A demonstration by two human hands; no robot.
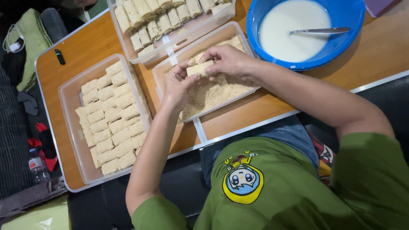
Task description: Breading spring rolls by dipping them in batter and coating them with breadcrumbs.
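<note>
A green shirt (298, 191) fills the foreground, and beyond it the left hand (181, 85) and right hand (230, 61) both curl shut round one roll (200, 68), held low over the crumb tray (204, 91) so loose crumbs drop back in.

We see a pale, crumb-dusted roll (199, 68), oblong and lying roughly level, lifted just above the breadcrumbs. It sits between both hands over the clear plastic tray of breadcrumbs (213, 91). Our left hand (181, 85) cups its left end from below, fingers curled around it. Our right hand (228, 61) grips its right end from above, fingertips pressed on the top. The tray is rectangular, shallow, half filled with fine tan crumbs, and it rests tilted across the wooden table.
</note>
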